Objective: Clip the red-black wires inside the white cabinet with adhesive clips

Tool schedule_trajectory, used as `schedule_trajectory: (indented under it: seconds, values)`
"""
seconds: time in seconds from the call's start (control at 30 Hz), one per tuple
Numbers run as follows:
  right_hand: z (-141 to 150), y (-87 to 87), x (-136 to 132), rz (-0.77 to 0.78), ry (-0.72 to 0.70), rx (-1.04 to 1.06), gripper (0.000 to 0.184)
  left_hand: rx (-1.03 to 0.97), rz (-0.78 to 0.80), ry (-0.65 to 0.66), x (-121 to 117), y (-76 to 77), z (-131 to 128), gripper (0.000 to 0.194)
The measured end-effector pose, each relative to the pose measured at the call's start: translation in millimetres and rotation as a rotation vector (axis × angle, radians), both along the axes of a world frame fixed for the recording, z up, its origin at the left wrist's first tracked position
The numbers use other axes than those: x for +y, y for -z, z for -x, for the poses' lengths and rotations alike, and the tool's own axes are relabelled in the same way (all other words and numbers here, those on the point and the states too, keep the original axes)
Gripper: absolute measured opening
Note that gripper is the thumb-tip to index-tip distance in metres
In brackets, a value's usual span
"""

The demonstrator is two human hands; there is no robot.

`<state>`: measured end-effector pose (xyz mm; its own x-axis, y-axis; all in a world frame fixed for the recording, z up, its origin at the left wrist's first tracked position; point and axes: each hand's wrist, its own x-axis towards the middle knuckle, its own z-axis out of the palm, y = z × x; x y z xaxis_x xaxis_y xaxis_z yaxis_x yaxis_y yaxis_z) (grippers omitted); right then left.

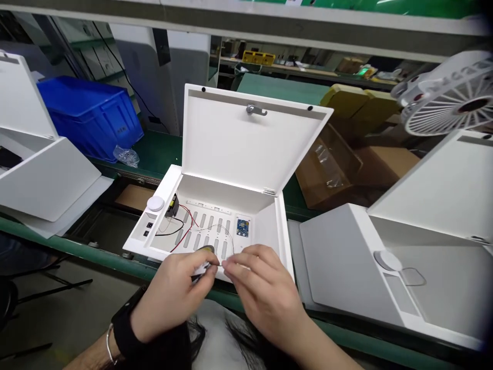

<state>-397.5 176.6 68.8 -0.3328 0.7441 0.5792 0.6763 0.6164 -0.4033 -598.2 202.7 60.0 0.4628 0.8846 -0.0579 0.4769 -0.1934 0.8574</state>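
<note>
A white metal box (283, 241) lies in front of me with its lid (239, 144) raised. My left hand (179, 288) is closed around a small object with dark, yellow and silvery parts (204, 257), mostly hidden by the fingers. The fingertips of my right hand (265, 290) pinch a thin wire (230, 236) that curves out of the box. Both hands are close together above the box's front edge, with a short stretch of wire between them. Inside are a blue circuit board (242, 227), a black component (173, 205) and red wires (188, 231).
Similar white boxes stand open on the left (50, 180) and right (346, 257). Behind are a blue bin (92, 118), a cardboard box (327, 169) and a clear plastic bag (126, 155). A white fan (450, 97) hangs at upper right.
</note>
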Motion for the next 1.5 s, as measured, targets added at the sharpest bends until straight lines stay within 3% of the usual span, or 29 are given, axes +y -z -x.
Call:
schedule_trajectory:
  seconds: [0.07,0.13,0.2,0.27,0.33,0.4,0.47,0.57,0.67,0.8,0.9,1.03,1.13,1.2,1.33,1.5]
  values:
    - [-3.5,2.3,23.3,0.029,0.108,0.083,0.025,-0.092,0.089,-0.1,15.9,6.7,16.3,0.018]
    - [-13.6,17.3,58.2,0.067,0.259,0.074,0.021,-0.226,0.178,-0.306,34.6,13.6,33.3,0.022]
    - [-22.5,48.2,97.9,0.217,0.316,-0.108,0.018,-0.378,0.216,-0.512,54.1,20.1,48.4,0.025]
    - [-22.3,91.8,132.4,0.469,0.262,-0.375,0.017,-0.546,0.258,-0.627,71.0,25.9,59.4,0.027]
    - [-10.9,139.9,155.6,0.715,0.18,-0.636,0.019,-0.686,0.335,-0.666,82.3,31.4,65.7,0.029]
    - [7.5,183.6,167.5,0.74,0.028,-0.796,0.029,-0.752,0.401,-0.681,87.1,36.7,68.9,0.031]
    - [26.2,217.4,172.5,0.759,-0.039,-0.828,0.032,-0.772,0.436,-0.683,86.6,42.0,70.9,0.031]
    - [47.2,247.7,175.7,0.857,-0.007,-0.758,0.032,-0.786,0.472,-0.652,82.5,49.2,74.6,0.029]
    - [60.3,260.6,178.1,0.949,0.031,-0.69,0.028,-0.805,0.487,-0.622,81.2,54.5,79.1,0.027]
    - [68.8,263.1,181.8,1.006,0.066,-0.625,0.021,-0.822,0.506,-0.61,82.8,61.3,84.7,0.026]
    - [60.1,251.7,186.6,1.038,0.135,-0.534,0.018,-0.806,0.512,-0.579,82.7,66.7,87.9,0.026]
    - [23.0,211.8,191.2,1.296,0.238,-0.128,0.012,-0.795,0.52,-0.54,82.1,72.0,91.7,0.026]
    - [-8.1,171.7,186.1,1.44,0.13,0.327,0.005,-0.778,0.522,-0.51,82.5,73.5,95.0,0.026]
    - [-22.3,148.5,178.4,1.446,0.05,0.522,0.013,-0.752,0.517,-0.475,83.1,72.3,96.4,0.027]
    - [-33.6,124.9,161.6,1.431,0.043,0.621,0.025,-0.75,0.501,-0.487,84.3,67.0,96.0,0.027]
    - [-36.1,121.2,152.9,1.425,0.094,0.609,0.028,-0.703,0.477,-0.396,85.9,69.6,100.4,0.026]
